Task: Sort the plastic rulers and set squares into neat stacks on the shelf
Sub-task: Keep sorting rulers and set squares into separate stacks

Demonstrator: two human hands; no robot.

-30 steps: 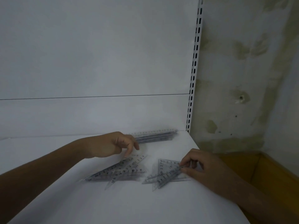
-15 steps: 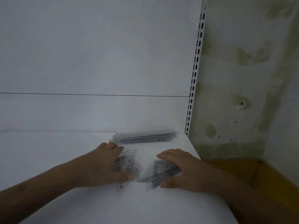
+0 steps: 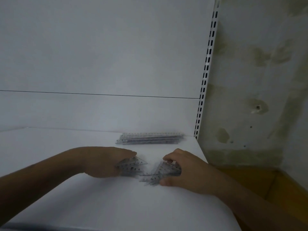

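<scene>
On the white shelf (image 3: 83,197) lie two small piles of clear plastic set squares. My left hand (image 3: 106,161) covers the left pile of set squares (image 3: 133,165), fingers on top and thumb at the near edge, gripping it. My right hand (image 3: 185,170) grips the right pile of set squares (image 3: 158,175), curled fingers along its far edge and thumb at its near edge. A stack of straight clear rulers (image 3: 150,139) lies flat at the back of the shelf, apart from both hands.
The shelf's white back panel (image 3: 100,64) rises behind the rulers. A slotted white upright (image 3: 206,72) marks the shelf's right end. Beyond it stand a stained wall (image 3: 258,80) and a yellow-brown surface (image 3: 275,189) below the shelf's right edge.
Both hands came down from fingertip touches onto the two set-square piles and squeezed each into a tighter bundle. The left pile has been gathered shorter. The camera view shifted slightly.
</scene>
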